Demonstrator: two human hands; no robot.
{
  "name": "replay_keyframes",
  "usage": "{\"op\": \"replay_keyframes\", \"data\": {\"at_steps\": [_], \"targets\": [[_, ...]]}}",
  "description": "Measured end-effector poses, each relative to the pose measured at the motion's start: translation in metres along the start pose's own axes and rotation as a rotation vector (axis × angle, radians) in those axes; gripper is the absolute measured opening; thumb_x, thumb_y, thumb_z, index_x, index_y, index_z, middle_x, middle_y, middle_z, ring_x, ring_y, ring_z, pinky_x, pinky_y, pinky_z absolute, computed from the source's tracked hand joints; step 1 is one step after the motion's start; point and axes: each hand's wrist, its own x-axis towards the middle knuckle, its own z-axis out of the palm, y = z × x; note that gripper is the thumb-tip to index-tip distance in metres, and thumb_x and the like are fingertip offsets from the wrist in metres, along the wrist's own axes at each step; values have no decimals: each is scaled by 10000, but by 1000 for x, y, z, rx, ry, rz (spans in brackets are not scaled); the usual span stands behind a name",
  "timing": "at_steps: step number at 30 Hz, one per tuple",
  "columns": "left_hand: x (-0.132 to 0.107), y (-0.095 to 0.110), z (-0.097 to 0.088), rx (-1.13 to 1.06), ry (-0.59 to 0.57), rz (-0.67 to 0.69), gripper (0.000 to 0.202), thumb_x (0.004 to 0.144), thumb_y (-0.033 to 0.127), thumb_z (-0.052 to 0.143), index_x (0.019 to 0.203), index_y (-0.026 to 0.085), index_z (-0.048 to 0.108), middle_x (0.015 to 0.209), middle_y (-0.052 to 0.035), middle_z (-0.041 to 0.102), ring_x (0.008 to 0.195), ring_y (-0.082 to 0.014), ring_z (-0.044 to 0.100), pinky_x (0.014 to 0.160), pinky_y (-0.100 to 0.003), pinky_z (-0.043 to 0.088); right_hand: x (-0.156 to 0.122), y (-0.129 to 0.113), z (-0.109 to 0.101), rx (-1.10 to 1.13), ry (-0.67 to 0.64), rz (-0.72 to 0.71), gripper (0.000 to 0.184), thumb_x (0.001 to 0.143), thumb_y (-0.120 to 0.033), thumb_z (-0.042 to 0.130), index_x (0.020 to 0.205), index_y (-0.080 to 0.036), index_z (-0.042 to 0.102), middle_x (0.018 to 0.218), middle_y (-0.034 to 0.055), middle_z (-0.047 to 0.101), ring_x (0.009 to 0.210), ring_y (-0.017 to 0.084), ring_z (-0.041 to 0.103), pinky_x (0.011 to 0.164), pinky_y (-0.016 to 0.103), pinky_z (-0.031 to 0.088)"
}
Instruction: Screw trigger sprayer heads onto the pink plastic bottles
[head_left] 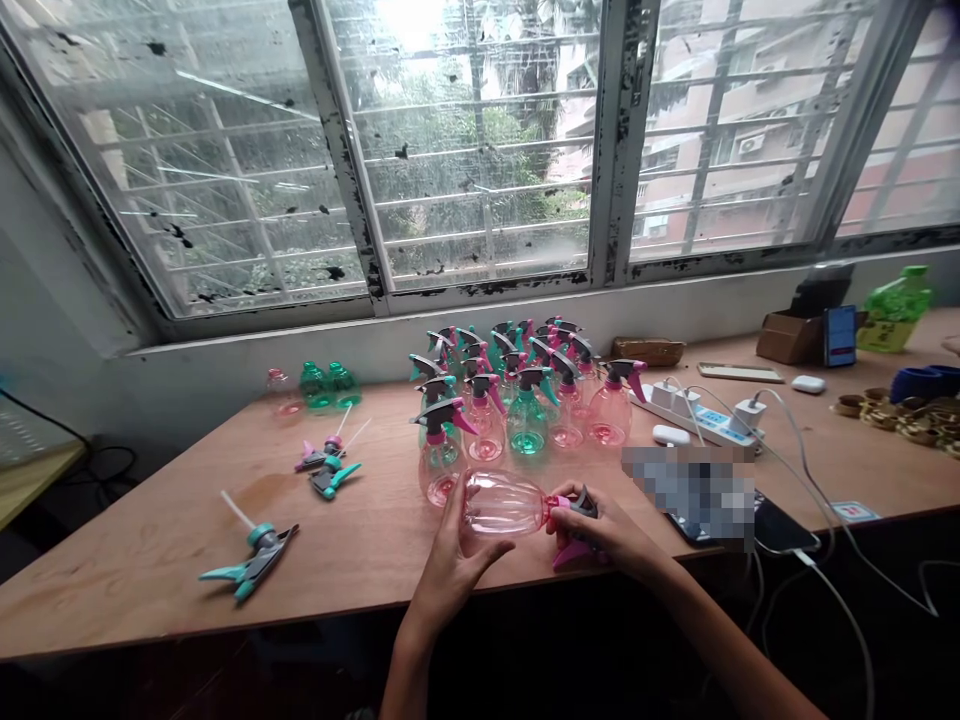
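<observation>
Between my two hands a pink see-through spray bottle lies on its side above the table's front edge. My left hand cups its base end, thumb stretched along the near side. At the neck, my right hand is closed around the pink and grey trigger head, which is partly covered by the fingers. Just behind stands a close group of pink and green spray bottles with their trigger heads on. Loose on the left lie a teal and grey trigger head, another teal one and a pink one.
Pink and green bottles without heads stand at the back left of the wooden table. On the right are a power strip with trailing cables, a phone, a cardboard box and a green jug.
</observation>
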Motion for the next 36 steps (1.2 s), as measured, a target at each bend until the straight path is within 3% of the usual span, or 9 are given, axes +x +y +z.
{"op": "replay_keyframes", "data": {"at_steps": [3,5,8,13,17,21,27,34,36], "targets": [[1,1,0,23,-2,24,922,848,337,748,1565,373,169,1621,-67,319,1465,-300,360,1212,-458,293,0,2,0,33,-6,-3,433,800,-556,755,919,-170,601,735,18,689,648,172,628,607,265,465],[0,1,0,28,2,25,922,852,326,740,1565,380,158,1585,-65,375,1437,-291,406,1205,-460,305,0,3,0,41,-9,-5,432,799,-550,761,919,-168,599,737,19,690,654,170,631,612,261,467],[0,0,0,16,3,-6,971,830,352,764,1578,321,146,1500,-99,474,1411,-305,438,1206,-470,294,0,4,0,33,-11,1,428,803,-547,762,915,-168,598,740,21,693,651,164,627,603,253,461],[0,-4,-1,-24,-12,-25,950,841,391,749,1581,253,168,1487,-137,491,1411,-329,437,1204,-475,296,0,0,1,8,-6,8,433,799,-560,758,905,-172,597,721,15,685,628,156,610,563,242,437],[2,-3,-1,35,9,7,957,815,348,778,1570,321,190,1528,-92,449,1442,-304,393,1210,-452,289,0,-2,1,-3,-3,19,446,796,-569,754,919,-170,598,716,17,685,625,159,608,562,245,435],[2,0,-1,42,12,30,929,842,326,745,1569,365,168,1537,-75,446,1404,-287,451,1191,-444,324,0,-3,2,-4,-2,19,449,788,-573,758,905,-169,598,711,18,683,621,161,608,566,249,435],[1,-1,0,-7,3,-28,947,847,400,741,1583,270,160,1494,-129,492,1402,-314,455,1189,-454,326,-1,-2,1,4,-2,1,442,794,-567,756,904,-170,598,709,11,678,621,160,611,576,251,435],[2,-1,1,66,25,34,948,819,346,772,1567,347,191,1631,-71,305,1476,-297,340,1221,-443,267,1,5,-2,-26,-12,-5,405,837,-546,725,939,-169,616,773,32,711,681,178,636,625,267,458],[1,2,1,85,29,40,962,813,338,778,1569,353,183,1616,-75,333,1456,-294,373,1217,-448,272,1,6,-3,-37,-13,1,401,844,-543,719,947,-169,617,791,39,721,688,181,640,623,267,457]]}}
